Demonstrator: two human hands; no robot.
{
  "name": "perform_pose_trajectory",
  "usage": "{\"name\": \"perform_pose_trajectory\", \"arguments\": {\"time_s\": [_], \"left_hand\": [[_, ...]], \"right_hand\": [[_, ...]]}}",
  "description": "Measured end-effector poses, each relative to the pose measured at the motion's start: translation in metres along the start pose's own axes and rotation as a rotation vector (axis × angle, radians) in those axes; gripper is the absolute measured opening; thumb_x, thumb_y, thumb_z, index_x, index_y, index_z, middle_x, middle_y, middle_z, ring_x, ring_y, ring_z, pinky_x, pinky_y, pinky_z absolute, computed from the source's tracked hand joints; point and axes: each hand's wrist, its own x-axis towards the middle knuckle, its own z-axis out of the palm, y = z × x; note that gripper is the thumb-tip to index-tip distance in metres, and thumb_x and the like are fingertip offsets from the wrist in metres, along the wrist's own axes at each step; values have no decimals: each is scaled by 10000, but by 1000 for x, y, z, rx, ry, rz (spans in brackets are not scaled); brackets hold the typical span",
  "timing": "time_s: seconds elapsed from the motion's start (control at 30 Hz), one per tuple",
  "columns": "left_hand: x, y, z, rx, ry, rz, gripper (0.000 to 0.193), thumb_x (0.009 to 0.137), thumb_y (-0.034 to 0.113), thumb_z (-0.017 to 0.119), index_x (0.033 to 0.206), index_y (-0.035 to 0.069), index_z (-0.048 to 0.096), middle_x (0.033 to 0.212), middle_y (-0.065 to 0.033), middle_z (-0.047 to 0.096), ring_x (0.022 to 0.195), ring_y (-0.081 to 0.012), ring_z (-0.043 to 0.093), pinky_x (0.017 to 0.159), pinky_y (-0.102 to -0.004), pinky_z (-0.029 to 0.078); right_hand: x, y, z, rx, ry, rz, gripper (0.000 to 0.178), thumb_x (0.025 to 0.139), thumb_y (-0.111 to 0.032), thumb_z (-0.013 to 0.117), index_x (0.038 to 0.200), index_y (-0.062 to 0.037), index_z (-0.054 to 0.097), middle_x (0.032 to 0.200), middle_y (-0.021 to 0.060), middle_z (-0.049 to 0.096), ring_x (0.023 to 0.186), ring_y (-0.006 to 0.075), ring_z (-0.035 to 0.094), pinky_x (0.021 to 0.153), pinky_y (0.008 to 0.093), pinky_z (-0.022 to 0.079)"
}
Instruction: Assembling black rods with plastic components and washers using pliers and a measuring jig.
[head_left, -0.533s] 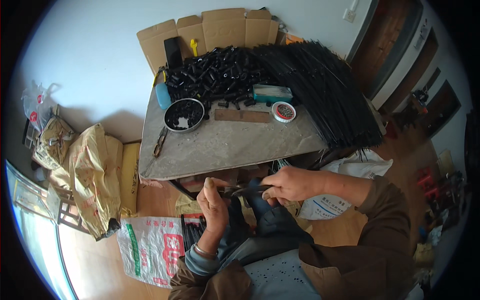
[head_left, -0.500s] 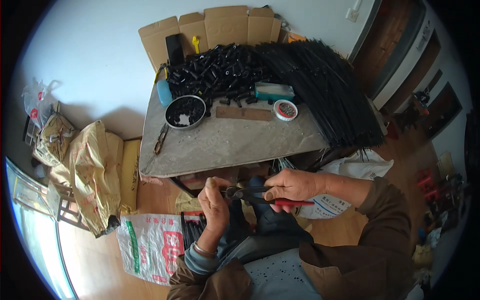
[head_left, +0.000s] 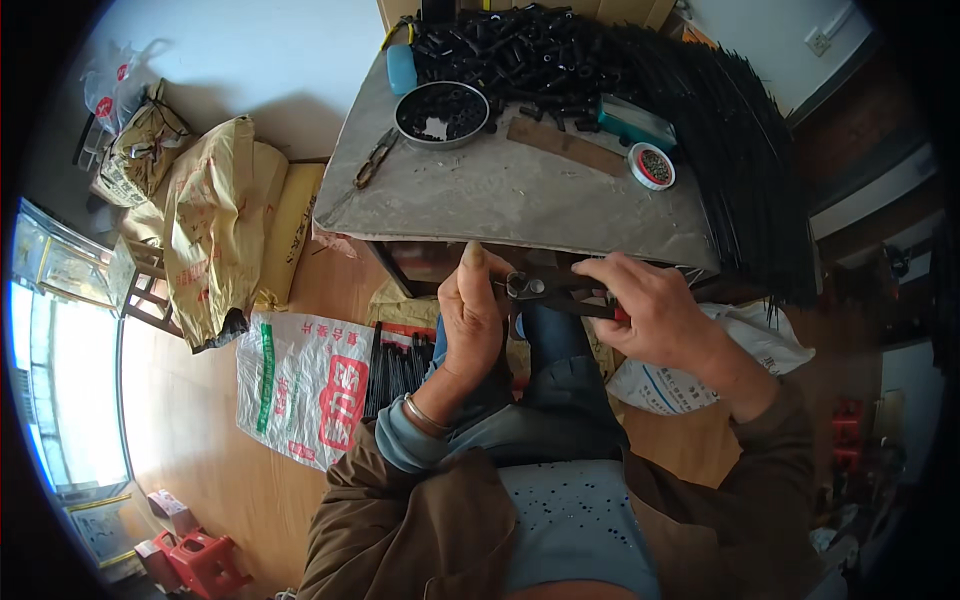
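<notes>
Pliers (head_left: pixel 537 287), their red handle (head_left: pixel 621 314) mostly covered, had turned since the earlier frame in the right hand (head_left: pixel 650 308), whose fingers clenched them beside the left hand (head_left: pixel 470 315), its hold unclear, before a tabletop (head_left: pixel 460 205) still heaped with black tubes (head_left: pixel 530 50) and rods (head_left: pixel 740 150), finished pieces indistinguishable.

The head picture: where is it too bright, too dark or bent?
Head view: glare whites out the window at left; soft shadows fall on the wall behind the sacks; the black rods at right merge into near-solid dark; the window's edge bows near the picture's rim.
</notes>
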Motion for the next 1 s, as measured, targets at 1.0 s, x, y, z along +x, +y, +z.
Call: {"name": "perform_pose_trajectory", "arguments": {"time_s": [1.0], "left_hand": [[1,0,11,-177,-67,-51,507,1001,447,411,820,31,637,592,52,432,531,-32,342,486,-212,259]], "right_hand": [[0,6,21,-477,140,-54,526,773,52,555,1292,25,475,915,160,611,811,311,609,781,402,487]]}}
